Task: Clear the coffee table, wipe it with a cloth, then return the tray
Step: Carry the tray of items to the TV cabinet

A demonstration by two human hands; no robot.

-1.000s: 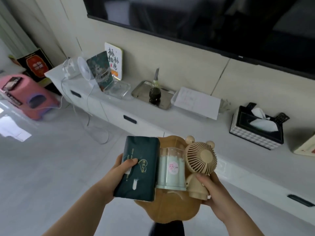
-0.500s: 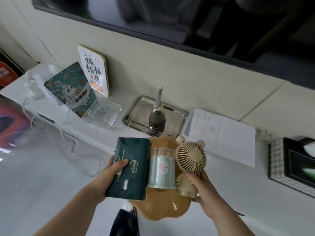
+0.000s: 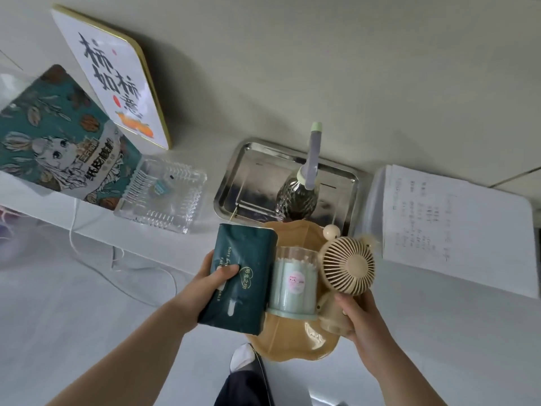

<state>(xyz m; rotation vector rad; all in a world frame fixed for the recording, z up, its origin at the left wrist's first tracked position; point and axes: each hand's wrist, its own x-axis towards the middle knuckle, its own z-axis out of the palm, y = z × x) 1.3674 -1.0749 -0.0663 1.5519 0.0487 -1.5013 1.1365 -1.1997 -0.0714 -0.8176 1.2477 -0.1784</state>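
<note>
Hold the tray (image 3: 292, 341) level. The left hand (image 3: 210, 284) clamps its rim and the tissue pack (image 3: 243, 276), the right hand (image 3: 360, 315) its rim and the bear fan (image 3: 347, 265). The swab jar (image 3: 294, 282) stands unheld. Lower gently onto the bench (image 3: 205, 238).

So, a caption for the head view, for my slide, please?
Left hand and right hand hold tan tray with tissues, jar, fan.
</note>
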